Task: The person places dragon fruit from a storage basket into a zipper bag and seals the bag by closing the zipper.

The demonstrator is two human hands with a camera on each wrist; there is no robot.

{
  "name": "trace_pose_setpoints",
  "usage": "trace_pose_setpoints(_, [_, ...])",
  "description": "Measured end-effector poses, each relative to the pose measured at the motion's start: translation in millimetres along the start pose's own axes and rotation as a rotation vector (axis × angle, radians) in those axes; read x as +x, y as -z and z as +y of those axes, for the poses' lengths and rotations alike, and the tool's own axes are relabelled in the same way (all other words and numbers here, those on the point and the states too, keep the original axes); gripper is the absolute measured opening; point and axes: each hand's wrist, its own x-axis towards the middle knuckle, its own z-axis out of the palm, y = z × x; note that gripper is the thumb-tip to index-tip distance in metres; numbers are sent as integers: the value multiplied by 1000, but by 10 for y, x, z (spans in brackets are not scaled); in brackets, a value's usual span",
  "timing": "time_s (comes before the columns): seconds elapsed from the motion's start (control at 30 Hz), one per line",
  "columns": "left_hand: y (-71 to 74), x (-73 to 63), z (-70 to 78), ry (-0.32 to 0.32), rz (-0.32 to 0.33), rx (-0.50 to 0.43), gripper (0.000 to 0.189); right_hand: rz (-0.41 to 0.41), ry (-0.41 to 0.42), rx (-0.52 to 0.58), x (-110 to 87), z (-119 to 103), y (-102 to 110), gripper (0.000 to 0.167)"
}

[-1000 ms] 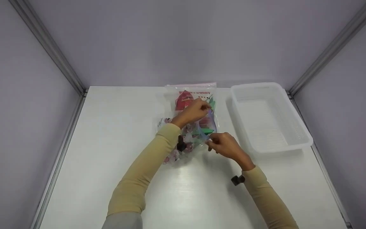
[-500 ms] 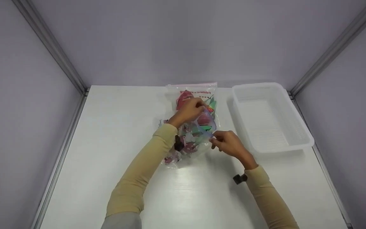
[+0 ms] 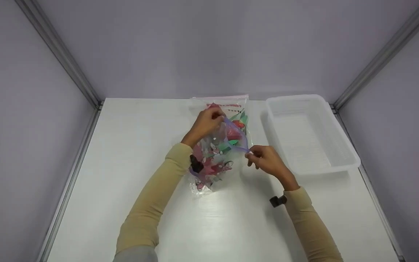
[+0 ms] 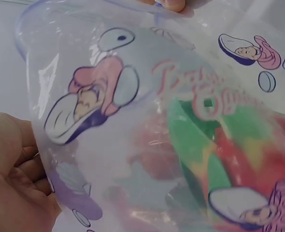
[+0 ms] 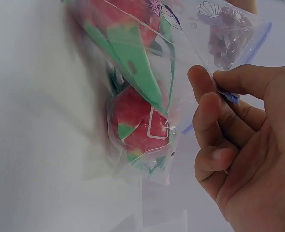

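Note:
A clear zip bag, printed with cartoon characters, stands open-mouthed between my hands. My left hand pinches its purple rim at the far end, and my right hand pinches the near end. Inside show red and green things that look like dragon fruit, blurred by the plastic. Behind and partly under it, a second clear bag with a pink top edge lies flat; red and green pieces show in it. In the right wrist view a red fruit with green leaf tips sits in clear plastic. The left forearm covers part of the printed bag.
A translucent white plastic basin stands on the right of the white table. Grey panels close in the back and both sides.
My left hand has moved left and slightly away, my right hand slightly right and away. The bag's mouth is spread wider between them. More of the lying bag's contents shows.

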Motion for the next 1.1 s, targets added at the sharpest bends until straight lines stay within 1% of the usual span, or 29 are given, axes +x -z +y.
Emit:
trace_pose_setpoints(0.17, [95,-61,9,17,19,-77,21,20,8,4,34,-3,43,18])
trace_pose_setpoints(0.3, [155,-98,14,21,39,-83,20,25,11,-4,58,-13,77,18])
trace_pose_setpoints(0.47, [229,-136,2,-6,67,-68,19,44,6,-10,71,-26,148,18])
trace_pose_setpoints(0.53, [266,-160,-4,-17,77,-76,20,58,4,-14,75,-24,179,18])
trace_pose_setpoints(0.8, [459,-289,-21,-39,116,-138,23,103,26,-32,102,-60,298,19])
trace_pose_setpoints(1.1, [624,-416,-35,-14,178,-216,20,144,61,-41,150,-172,455,20])
